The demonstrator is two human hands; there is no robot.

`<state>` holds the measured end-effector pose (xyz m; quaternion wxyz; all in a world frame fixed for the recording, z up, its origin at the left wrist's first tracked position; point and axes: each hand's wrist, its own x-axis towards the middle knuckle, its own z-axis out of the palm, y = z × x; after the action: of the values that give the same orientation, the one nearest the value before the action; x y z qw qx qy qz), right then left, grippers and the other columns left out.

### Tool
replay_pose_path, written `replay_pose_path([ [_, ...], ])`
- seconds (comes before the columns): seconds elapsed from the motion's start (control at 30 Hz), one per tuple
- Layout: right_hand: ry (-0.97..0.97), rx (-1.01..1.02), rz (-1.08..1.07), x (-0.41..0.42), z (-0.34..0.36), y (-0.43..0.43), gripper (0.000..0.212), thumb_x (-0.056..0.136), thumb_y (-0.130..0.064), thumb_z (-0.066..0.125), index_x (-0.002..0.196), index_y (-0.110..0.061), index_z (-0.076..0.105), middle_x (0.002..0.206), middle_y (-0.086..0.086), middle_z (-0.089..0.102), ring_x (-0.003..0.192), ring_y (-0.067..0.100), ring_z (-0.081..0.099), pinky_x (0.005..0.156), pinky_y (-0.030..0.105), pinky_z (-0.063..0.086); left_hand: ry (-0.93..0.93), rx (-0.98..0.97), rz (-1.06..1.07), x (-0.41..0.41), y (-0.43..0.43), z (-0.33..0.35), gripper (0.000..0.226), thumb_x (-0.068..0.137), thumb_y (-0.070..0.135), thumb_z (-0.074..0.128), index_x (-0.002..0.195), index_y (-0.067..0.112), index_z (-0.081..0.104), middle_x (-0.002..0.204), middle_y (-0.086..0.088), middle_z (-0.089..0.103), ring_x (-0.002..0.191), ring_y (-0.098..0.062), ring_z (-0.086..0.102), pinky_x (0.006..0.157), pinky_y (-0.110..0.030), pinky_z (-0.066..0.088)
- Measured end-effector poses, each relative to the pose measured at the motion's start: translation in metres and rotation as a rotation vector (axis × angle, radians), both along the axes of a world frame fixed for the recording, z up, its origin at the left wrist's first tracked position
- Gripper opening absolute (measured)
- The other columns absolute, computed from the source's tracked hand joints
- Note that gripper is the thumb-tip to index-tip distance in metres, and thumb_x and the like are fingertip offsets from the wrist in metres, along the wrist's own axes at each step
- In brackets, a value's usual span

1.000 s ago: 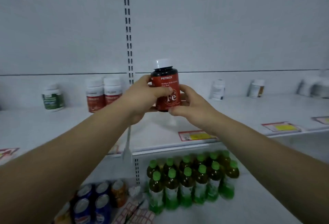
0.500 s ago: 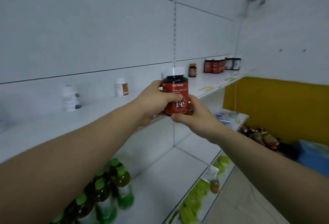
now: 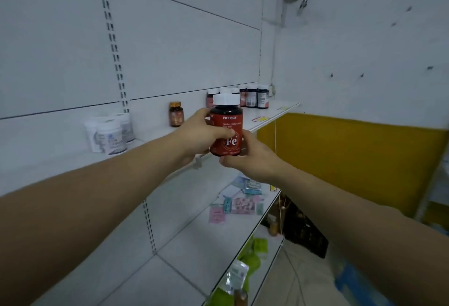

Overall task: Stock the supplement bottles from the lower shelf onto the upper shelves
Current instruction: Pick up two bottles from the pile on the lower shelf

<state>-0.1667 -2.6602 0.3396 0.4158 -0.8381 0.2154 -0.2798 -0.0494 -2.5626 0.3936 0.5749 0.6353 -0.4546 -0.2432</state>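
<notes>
Head view: left hand (image 3: pixel 197 135) and right hand (image 3: pixel 252 160) grip red PIETRICK Fe bottle (image 3: pixel 226 121).

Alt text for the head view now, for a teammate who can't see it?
A red, white-capped supplement bottle is held upright by the left hand and right hand before the upper shelf. Several dark bottles stand at its far end.

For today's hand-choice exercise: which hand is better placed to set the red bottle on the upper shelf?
Probably left: the left hand grips the red bottle from the side, above the upper shelf; the right hand props its base beyond the shelf edge.
</notes>
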Motion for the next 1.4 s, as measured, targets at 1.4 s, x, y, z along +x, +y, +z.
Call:
replay_pose_path([
  [1.4,0.603,-0.720,0.373,0.215,-0.015,-0.519,0.094,0.071,-0.087,0.021,0.148,-0.035,0.021,0.158,0.001,0.019,0.143,0.029,0.018,0.110,0.057,0.009,-0.155,0.120,0.941,0.104,-0.423,-0.041,0.058,0.082,0.017,0.070,0.133,0.017,0.042,0.127,-0.003,0.056,0.106,-0.016,0.053,0.089,-0.030,0.041],
])
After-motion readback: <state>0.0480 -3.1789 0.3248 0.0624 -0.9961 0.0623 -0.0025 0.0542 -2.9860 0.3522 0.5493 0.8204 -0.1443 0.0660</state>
